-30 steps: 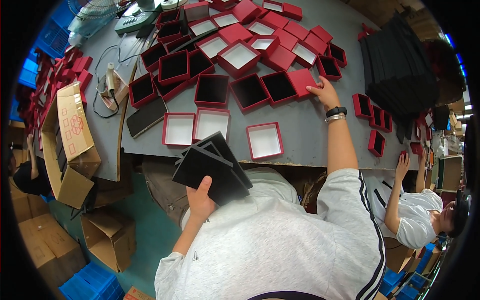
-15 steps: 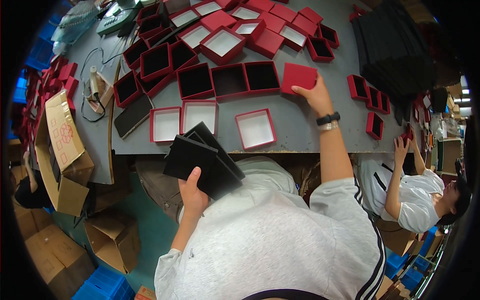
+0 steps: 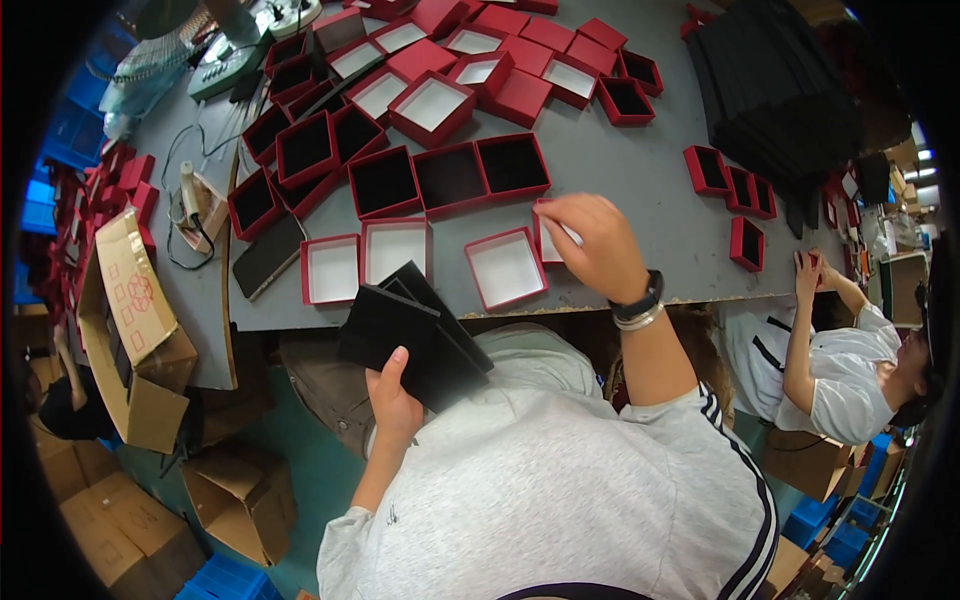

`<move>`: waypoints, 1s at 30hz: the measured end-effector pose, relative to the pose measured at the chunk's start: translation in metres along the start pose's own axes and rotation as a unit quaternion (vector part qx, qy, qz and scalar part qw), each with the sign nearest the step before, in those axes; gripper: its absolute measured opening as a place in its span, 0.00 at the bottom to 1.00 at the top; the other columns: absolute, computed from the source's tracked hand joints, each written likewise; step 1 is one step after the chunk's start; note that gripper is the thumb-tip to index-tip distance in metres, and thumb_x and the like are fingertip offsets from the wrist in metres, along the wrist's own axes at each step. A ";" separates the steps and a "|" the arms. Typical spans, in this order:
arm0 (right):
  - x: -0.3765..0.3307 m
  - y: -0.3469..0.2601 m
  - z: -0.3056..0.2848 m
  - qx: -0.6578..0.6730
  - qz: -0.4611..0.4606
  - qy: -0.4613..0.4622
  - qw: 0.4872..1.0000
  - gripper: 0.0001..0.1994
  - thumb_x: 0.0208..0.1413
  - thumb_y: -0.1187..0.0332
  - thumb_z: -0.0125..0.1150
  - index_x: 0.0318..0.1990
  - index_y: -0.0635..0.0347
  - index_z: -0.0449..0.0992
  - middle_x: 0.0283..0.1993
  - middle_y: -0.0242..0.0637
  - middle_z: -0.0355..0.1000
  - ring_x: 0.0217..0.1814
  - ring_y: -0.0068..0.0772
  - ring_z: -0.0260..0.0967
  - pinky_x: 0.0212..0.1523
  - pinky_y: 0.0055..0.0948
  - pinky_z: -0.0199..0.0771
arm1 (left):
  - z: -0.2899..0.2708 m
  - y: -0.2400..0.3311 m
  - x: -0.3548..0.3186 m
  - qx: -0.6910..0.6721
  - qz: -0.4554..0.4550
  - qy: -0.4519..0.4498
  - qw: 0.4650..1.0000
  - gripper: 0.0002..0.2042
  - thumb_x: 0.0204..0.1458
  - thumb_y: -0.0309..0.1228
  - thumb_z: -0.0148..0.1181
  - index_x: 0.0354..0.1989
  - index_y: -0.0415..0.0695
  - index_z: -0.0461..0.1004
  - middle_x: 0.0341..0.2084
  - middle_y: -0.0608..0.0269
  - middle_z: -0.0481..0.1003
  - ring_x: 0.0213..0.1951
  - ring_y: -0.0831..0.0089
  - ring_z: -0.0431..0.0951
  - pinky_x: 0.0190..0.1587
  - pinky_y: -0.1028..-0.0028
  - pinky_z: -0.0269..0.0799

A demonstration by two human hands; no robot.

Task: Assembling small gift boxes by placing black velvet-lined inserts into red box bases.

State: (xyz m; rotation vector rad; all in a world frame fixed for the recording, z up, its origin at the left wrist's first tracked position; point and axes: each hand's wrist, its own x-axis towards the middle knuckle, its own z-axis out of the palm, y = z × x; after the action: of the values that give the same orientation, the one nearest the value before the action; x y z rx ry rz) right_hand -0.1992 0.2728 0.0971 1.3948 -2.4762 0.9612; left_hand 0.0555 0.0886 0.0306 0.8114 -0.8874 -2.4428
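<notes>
My left hand (image 3: 395, 400) is closed around a stack of square black pads (image 3: 405, 325), held over the table's front edge with the thumb on top. My right hand (image 3: 600, 245) has its fingers curled together at the edge of a small red box (image 3: 553, 240). That box lies with its white inside facing up, and the hand covers much of it. To its left lies another white-lined red box (image 3: 505, 270). Farther left, two more white-lined boxes (image 3: 331, 272) stand side by side. Behind these is a row of red boxes (image 3: 448, 178) with black inside.
A pile of red boxes (image 3: 520, 97) covers the far part of the grey table (image 3: 600, 160). A dark phone (image 3: 268, 262) lies at left. At right is a stack of black sheets (image 3: 765, 90), with another person (image 3: 840, 370) beyond. A cardboard carton (image 3: 135, 330) stands at far left.
My right hand has come nearer and turned over with the red box, whose white inside now shows instead of its red face. My left hand still holds the black pads.
</notes>
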 end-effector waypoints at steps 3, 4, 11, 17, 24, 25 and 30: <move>0.062 -0.032 0.036 0.097 -0.018 0.020 0.995 0.15 0.57 0.66 0.59 0.51 0.56 0.77 0.51 0.41 0.75 0.52 0.43 0.71 0.52 0.42 0.70 | 0.000 0.001 0.000 0.005 0.008 0.019 1.000 0.25 0.58 0.24 0.54 0.65 0.39 0.59 0.59 0.56 0.68 0.59 0.63 0.70 0.64 0.63 0.65; 0.080 -0.039 0.058 0.071 -0.044 -0.011 0.996 0.17 0.59 0.61 0.58 0.54 0.52 0.76 0.56 0.42 0.73 0.58 0.44 0.69 0.56 0.47 0.69 | -0.002 0.003 -0.001 0.015 0.008 0.007 1.000 0.25 0.58 0.24 0.54 0.65 0.39 0.59 0.59 0.56 0.68 0.59 0.63 0.70 0.64 0.63 0.65; 0.118 0.039 0.137 -0.072 -0.156 -0.292 0.941 0.24 0.66 0.41 0.38 0.64 0.29 0.68 0.75 0.28 0.53 0.81 0.43 0.35 0.73 0.65 0.30 | -0.028 0.008 -0.006 0.071 -0.012 -0.002 0.997 0.26 0.60 0.40 0.51 0.63 0.38 0.62 0.58 0.50 0.71 0.59 0.55 0.71 0.64 0.55 0.64; 0.084 0.113 0.067 -0.087 -0.116 -0.284 0.948 0.20 0.69 0.48 0.39 0.64 0.30 0.70 0.75 0.26 0.55 0.81 0.38 0.37 0.76 0.57 0.29 | -0.019 0.010 -0.003 -0.014 -0.017 0.027 0.999 0.24 0.59 0.28 0.51 0.64 0.37 0.59 0.56 0.51 0.70 0.57 0.55 0.72 0.63 0.57 0.67; 0.017 0.187 -0.013 -0.179 0.014 -0.266 0.947 0.21 0.68 0.51 0.42 0.66 0.29 0.67 0.76 0.27 0.52 0.81 0.41 0.34 0.76 0.55 0.31 | -0.002 0.002 0.002 0.064 0.016 0.026 0.998 0.22 0.59 0.34 0.55 0.60 0.38 0.66 0.53 0.55 0.75 0.53 0.60 0.77 0.58 0.61 0.72; 0.006 0.193 -0.026 -0.195 0.044 -0.260 0.945 0.20 0.68 0.50 0.42 0.66 0.29 0.67 0.76 0.27 0.52 0.81 0.41 0.34 0.76 0.55 0.31 | -0.004 0.000 0.003 0.065 0.013 0.029 0.997 0.22 0.59 0.34 0.55 0.60 0.38 0.66 0.52 0.55 0.75 0.52 0.60 0.77 0.58 0.61 0.72; -0.055 0.229 -0.086 -0.300 0.172 -0.234 0.908 0.20 0.68 0.50 0.43 0.66 0.23 0.66 0.76 0.23 0.51 0.81 0.42 0.33 0.76 0.54 0.30 | -0.003 0.001 0.006 0.044 -0.010 0.033 0.998 0.23 0.59 0.28 0.53 0.63 0.37 0.61 0.55 0.52 0.71 0.55 0.59 0.74 0.60 0.61 0.69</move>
State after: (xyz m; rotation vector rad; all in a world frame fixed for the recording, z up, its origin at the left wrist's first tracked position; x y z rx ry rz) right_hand -0.3698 0.4469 0.0366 1.0792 -3.0399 -0.1733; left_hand 0.0534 0.0828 0.0272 0.9304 -0.9735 -2.3928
